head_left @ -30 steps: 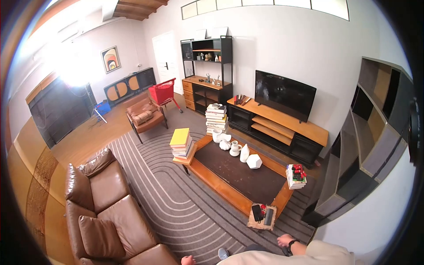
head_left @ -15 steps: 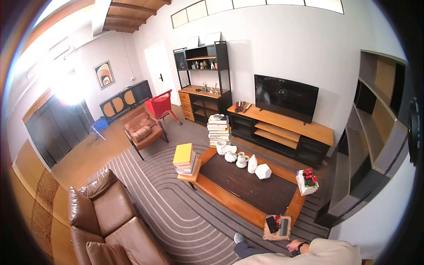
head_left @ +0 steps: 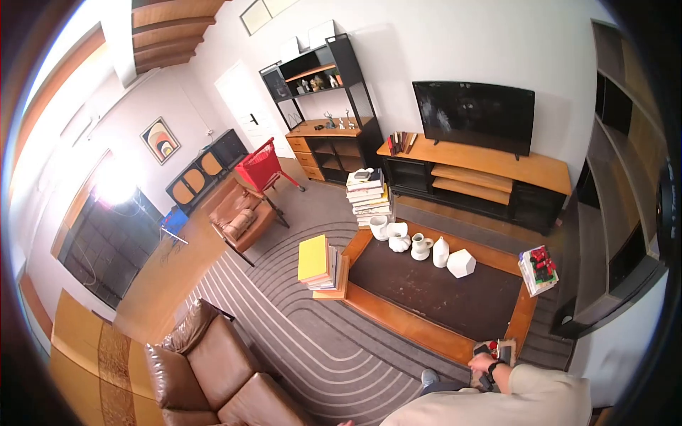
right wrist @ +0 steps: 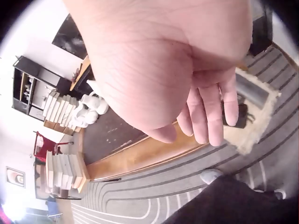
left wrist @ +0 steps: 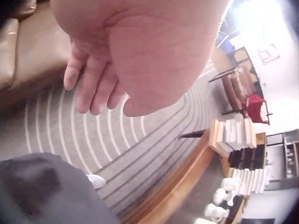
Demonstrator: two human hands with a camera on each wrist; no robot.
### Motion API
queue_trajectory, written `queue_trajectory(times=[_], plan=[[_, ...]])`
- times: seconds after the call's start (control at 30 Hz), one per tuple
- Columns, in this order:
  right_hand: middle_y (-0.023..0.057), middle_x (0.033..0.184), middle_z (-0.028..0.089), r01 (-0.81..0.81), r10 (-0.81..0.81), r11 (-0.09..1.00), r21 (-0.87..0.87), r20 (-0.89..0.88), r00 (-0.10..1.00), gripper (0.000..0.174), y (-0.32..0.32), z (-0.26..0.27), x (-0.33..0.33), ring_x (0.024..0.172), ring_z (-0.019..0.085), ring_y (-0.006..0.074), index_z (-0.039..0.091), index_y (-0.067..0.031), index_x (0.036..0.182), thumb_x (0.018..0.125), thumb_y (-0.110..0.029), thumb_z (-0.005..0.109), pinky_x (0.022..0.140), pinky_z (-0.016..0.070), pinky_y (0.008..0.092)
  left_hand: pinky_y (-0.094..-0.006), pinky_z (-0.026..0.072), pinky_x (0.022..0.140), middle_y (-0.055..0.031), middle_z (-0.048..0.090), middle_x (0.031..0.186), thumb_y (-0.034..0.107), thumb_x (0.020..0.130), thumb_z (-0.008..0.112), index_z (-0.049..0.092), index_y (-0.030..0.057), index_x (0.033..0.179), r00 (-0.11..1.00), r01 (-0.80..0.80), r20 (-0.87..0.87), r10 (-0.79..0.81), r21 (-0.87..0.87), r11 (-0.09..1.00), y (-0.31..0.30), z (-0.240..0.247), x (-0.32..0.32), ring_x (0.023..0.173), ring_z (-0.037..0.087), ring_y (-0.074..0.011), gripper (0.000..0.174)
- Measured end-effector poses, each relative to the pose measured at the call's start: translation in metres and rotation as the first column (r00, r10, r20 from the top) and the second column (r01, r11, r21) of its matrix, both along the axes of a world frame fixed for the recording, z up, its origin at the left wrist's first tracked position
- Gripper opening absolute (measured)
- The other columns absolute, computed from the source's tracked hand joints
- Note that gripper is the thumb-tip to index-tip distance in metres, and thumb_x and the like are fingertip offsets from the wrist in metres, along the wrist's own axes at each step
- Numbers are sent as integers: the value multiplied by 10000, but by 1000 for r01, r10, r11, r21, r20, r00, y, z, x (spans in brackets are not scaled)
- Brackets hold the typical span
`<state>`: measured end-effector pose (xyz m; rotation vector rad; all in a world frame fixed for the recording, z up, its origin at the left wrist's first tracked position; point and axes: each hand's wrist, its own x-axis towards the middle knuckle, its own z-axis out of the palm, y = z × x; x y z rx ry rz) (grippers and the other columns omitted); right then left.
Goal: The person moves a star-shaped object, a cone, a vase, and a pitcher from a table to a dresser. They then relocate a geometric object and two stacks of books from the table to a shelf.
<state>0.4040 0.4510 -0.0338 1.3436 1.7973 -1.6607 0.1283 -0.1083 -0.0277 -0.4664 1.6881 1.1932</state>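
Note:
My right hand (head_left: 484,363) hangs at the near corner of the coffee table (head_left: 415,323), its fingers (right wrist: 212,109) loosely extended and holding nothing. In the head view it overlaps a small fuzzy-edged board (right wrist: 250,135) that bears a grey box-like item (right wrist: 251,91) and a dark object (right wrist: 237,114). Over the striped rug, my left hand (left wrist: 145,56) hangs with relaxed fingers and an empty palm; only a sliver of it shows at the bottom of the head view. White vases and a white faceted ornament (head_left: 462,263) stand along the table's far side.
A book stack with a yellow top (head_left: 314,258) rises at the table's left end, a taller stack (head_left: 369,197) behind it. More books (head_left: 540,280) with red items on top stand right. A brown sofa (head_left: 206,369) is at left, shelves (head_left: 618,234) at right.
The view has turned and shifted, so the table and sofa sit further right in it. My right hand now overlaps the small board, which it stood beside earlier.

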Motion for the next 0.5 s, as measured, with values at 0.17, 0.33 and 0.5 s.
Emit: queue_trajectory(times=[0.17, 0.33, 0.5], plan=[[47, 683, 681, 169, -170, 985, -44, -12, 985, 256, 13, 1, -68, 572, 636, 153, 699, -47, 757, 789, -297, 658, 534, 501, 305, -371, 468, 454, -81, 623, 767, 222, 921, 552, 591, 84, 848, 963, -59, -259, 68, 43, 997, 67, 49, -74, 575, 622, -253, 161], [35, 635, 670, 51, -58, 993, 103, 68, 996, 243, 11, 2, -87, 573, 642, 154, 706, -96, 743, 794, -323, 635, 557, 508, 299, -390, 532, 535, -116, 633, 802, 200, 910, 575, 586, 4, 971, 977, 51, -203, -67, -82, 995, 73, 78, -114, 701, 671, -242, 205], [33, 645, 680, 151, -38, 943, -296, 357, 933, 263, 5, -4, -84, 563, 639, 157, 699, -100, 739, 814, -338, 616, 511, 498, 298, -398, 469, 575, -73, 663, 837, 337, 916, 551, 645, 33, 984, 995, 98, -6, -99, -85, 992, 6, -11, -145, 699, 597, -217, 325]])
